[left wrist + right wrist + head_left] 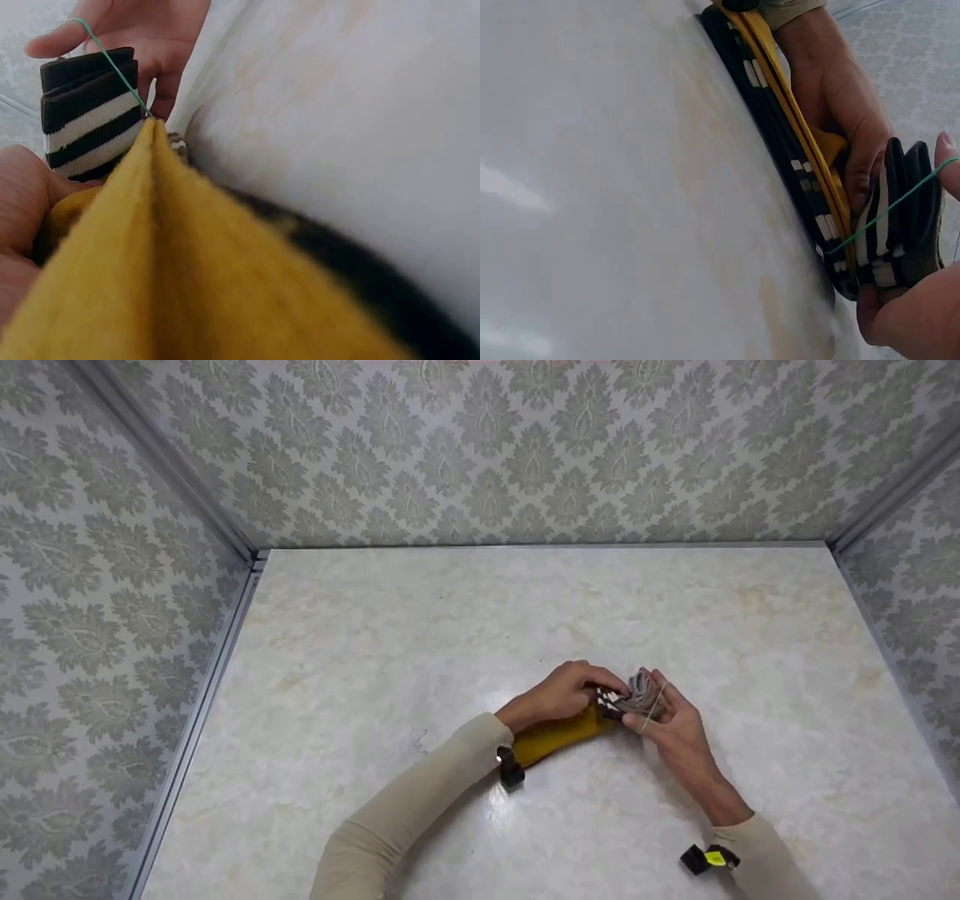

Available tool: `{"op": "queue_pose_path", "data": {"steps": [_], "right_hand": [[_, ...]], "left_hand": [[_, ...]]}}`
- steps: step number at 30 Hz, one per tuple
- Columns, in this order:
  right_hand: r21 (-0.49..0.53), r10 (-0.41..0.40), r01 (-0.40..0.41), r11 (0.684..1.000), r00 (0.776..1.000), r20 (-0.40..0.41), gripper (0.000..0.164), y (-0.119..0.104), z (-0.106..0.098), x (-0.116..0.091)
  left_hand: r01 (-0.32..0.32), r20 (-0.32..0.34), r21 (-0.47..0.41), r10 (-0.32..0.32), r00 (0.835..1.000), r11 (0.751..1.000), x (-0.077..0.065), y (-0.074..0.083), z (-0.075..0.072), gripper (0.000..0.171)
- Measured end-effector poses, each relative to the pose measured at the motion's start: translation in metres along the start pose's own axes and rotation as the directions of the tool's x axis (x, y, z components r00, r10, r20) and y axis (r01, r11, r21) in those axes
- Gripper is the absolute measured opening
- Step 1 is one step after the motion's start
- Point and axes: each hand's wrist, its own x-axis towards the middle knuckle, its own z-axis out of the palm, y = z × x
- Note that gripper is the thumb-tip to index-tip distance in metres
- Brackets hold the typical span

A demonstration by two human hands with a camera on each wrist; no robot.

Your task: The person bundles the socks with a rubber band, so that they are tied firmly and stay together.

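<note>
A bundle of knit socks, with a long yellow part (562, 740) and black-and-white striped cuffs (91, 124), is held just over the table between both hands. My left hand (561, 694) grips the socks near the folded end, the yellow length hanging back under its wrist. On the other side, my right hand (681, 729) holds the folded cuffs between thumb and fingers; their grey inner side (641, 697) faces up in the head view. A thin green elastic band (904, 201) is stretched from the right thumb and fingers across the cuffs.
The pale marbled table (420, 615) spreads around the hands. Patterned wall panels (487, 450) with grey metal edging (202, 697) enclose its back and sides. Small black wrist cameras (512, 772) are strapped at both sleeves.
</note>
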Motion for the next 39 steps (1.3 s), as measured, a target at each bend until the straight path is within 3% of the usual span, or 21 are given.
{"op": "queue_pose_path", "data": {"steps": [5,9,16,21,29,32,39], "right_hand": [[-0.211,-0.007,0.012,0.977,1.0,0.025,0.098,-0.002,-0.006,0.0],[-0.288,-0.038,0.044,0.957,0.999,0.027,0.102,-0.002,-0.006,0.001],[-0.295,-0.009,0.005,0.955,1.0,-0.01,0.108,0.0,-0.001,0.004],[-0.292,-0.027,0.016,0.956,0.999,-0.031,0.107,0.002,0.004,0.005],[-0.292,-0.097,0.069,0.954,0.992,-0.08,0.078,0.003,0.006,0.007],[-0.366,-0.098,0.067,0.928,0.993,-0.066,0.075,0.003,0.006,0.007],[-0.558,-0.064,0.049,0.829,0.998,-0.007,0.105,-0.002,0.009,0.01]], "left_hand": [[0.083,-0.026,0.005,-0.082,0.996,0.997,-0.001,0.0,0.001,0.057],[0.128,-0.05,0.007,-0.127,0.991,0.992,-0.001,-0.001,0.002,0.058],[0.162,-0.067,0.035,-0.159,0.985,0.986,0.001,0.0,0.004,0.054],[0.151,-0.075,0.04,-0.148,0.986,0.988,0.001,0.002,0.006,0.051],[0.148,-0.102,0.063,-0.141,0.985,0.987,0.002,0.001,0.008,0.036],[0.17,-0.124,0.082,-0.159,0.979,0.982,0.002,0.001,0.009,0.028],[0.193,-0.136,0.089,-0.18,0.974,0.977,0.004,0.001,0.008,0.027]]}}
